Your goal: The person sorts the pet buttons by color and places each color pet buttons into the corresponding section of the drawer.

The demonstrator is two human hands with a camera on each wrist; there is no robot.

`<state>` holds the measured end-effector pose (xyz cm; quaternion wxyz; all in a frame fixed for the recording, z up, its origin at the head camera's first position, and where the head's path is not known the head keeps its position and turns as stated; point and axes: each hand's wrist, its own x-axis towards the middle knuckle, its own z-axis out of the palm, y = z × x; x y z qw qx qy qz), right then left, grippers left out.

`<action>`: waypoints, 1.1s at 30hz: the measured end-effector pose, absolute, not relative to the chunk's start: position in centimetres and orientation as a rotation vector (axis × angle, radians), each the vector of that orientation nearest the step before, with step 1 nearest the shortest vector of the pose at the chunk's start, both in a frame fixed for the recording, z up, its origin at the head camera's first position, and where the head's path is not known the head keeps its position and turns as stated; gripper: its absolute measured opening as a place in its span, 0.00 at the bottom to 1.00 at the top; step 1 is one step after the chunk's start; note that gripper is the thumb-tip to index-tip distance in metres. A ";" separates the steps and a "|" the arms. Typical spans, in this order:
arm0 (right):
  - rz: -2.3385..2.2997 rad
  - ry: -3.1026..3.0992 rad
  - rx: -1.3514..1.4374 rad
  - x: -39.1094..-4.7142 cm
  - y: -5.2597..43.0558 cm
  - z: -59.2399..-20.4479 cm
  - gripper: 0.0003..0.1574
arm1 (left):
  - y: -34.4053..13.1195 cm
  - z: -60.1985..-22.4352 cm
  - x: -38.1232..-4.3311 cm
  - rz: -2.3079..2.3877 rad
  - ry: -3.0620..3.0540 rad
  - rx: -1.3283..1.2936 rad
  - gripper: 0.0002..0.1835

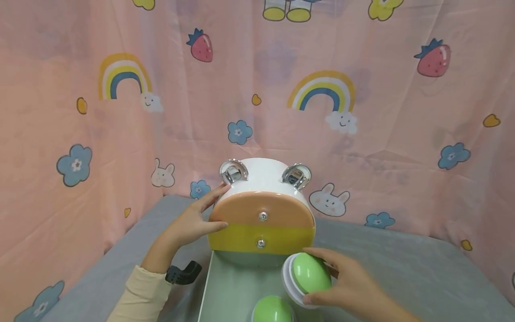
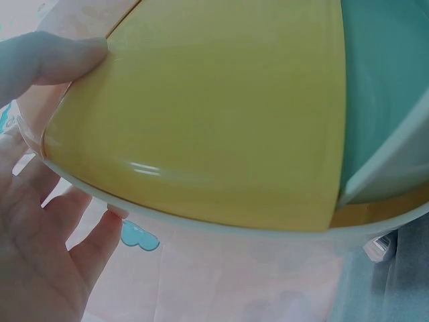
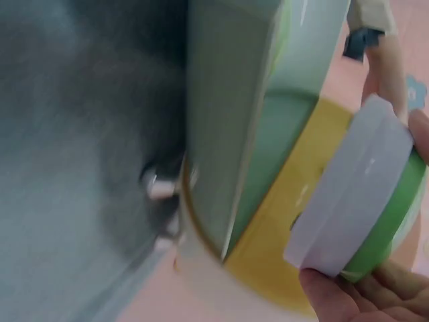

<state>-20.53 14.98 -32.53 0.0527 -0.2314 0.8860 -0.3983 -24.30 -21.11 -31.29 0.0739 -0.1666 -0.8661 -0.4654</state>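
A small rounded drawer cabinet (image 1: 267,176) with a white shell and silver ears stands on the table. Its orange drawer (image 1: 241,208) and yellow drawer (image 1: 237,237) are closed, while the pale green bottom drawer (image 1: 231,277) is pulled out towards me. With my left hand (image 1: 197,223) I grip the cabinet's left side, thumb (image 2: 74,57) on the front and fingers along the shell. My right hand (image 1: 352,279) holds a round green-and-white container (image 1: 311,273), tilted, over the drawer's right side. Inside the drawer lies a second green-topped round thing (image 1: 272,309), cut off by the frame.
Grey cloth covers the table (image 1: 382,259). A pink patterned curtain (image 1: 257,67) hangs close behind and at both sides. My left wrist wears a dark band (image 1: 184,273). Silver feet (image 3: 161,184) show under the cabinet.
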 end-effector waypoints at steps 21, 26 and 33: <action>-1.437 2.350 -0.711 -20.1 6.4 -33.9 0.48 | -21.2 -31.4 -24.2 -1.401 -2.569 -0.537 0.45; -1.456 2.333 -0.648 -20.3 5.2 -34.4 0.45 | -21.2 -31.4 -24.3 -1.406 -2.567 -0.535 0.45; -1.471 2.268 -0.541 -20.5 3.8 -35.3 0.43 | -21.2 -31.5 -24.4 -1.390 -2.583 -0.522 0.45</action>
